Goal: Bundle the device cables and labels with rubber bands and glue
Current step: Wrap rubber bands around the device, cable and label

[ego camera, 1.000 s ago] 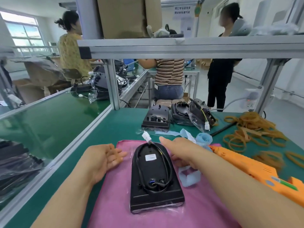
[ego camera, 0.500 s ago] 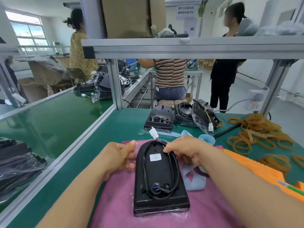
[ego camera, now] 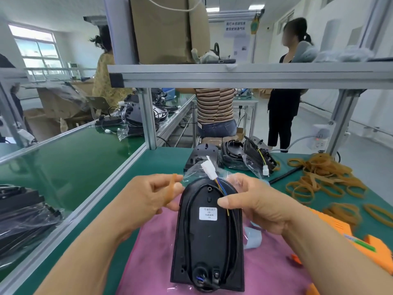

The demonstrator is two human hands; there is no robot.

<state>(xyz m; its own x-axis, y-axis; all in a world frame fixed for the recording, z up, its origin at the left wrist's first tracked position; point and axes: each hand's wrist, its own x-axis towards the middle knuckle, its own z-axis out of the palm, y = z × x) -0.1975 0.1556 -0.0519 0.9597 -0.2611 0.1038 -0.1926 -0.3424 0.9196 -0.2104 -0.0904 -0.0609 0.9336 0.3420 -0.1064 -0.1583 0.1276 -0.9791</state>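
- Head view, far left: black units in clear bags point(ego camera: 21, 213) lie stacked beside a green belt point(ego camera: 63, 158), which an aluminium rail separates from the green worktable point(ego camera: 148, 162).
- The left hand point(ego camera: 146, 201) is raised just left of the device's top. Its thumb and forefinger pinch a tan rubber band point(ego camera: 171, 192), and the other fingers are curled in.
- A pink cloth point(ego camera: 153, 262) covers the table under both hands.
- The black device point(ego camera: 208, 241) is at the centre over the cloth, back side up, rounded end away from the person. Whether its near end touches the cloth I cannot tell.
- A black cable point(ego camera: 187, 226) loops round the device's back from a port at the near end. Its coloured wires end in a white connector point(ego camera: 207, 169) that sticks up past the far end.
- A white label point(ego camera: 208, 213) is stuck on the back, inside the loop.
- The right hand point(ego camera: 261, 207) grips the upper right edge of the device, its thumb pressing the cable onto the back and its fingers curled behind.
- A pale blue strip point(ego camera: 252, 237) lies on the cloth below that hand.
- An orange glue gun point(ego camera: 338, 224) lies to the right, partly hidden by the forearm.
- Loose rubber bands point(ego camera: 323, 177) are heaped on the table at far right.
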